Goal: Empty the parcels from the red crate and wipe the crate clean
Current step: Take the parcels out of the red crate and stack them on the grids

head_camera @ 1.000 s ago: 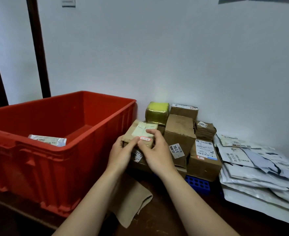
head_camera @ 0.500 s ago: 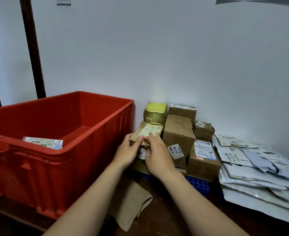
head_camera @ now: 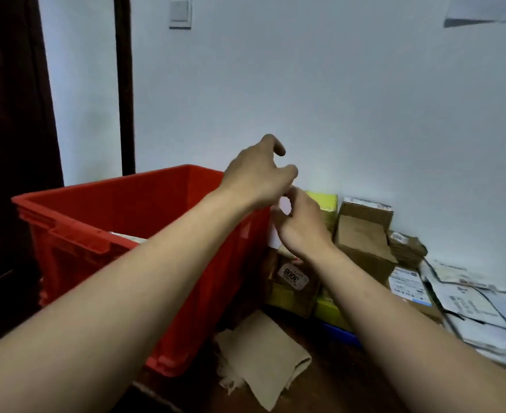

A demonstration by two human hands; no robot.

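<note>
The red crate (head_camera: 105,192) stands at the left; a pale parcel (head_camera: 128,237) just shows over its near rim. My left hand (head_camera: 257,177) hovers above the crate's right corner, fingers loosely curled, holding nothing. My right hand (head_camera: 302,225) is lifted just right of the crate, fingers loosely curled, with nothing seen in them. Below it sits a small brown parcel (head_camera: 293,278) with a white number label, on top of other parcels.
Cardboard parcels (head_camera: 362,236) and a yellow one (head_camera: 324,204) are stacked against the wall beside the crate. White mailer bags (head_camera: 469,305) are piled at the right. A tan cloth (head_camera: 263,356) lies on the floor by the crate's corner. A dark door (head_camera: 7,144) stands at left.
Both hands have let go of the small brown parcel, which now rests on the stack. The left hand has risen above the crate's corner; the right has lifted slightly. The view tilted up.
</note>
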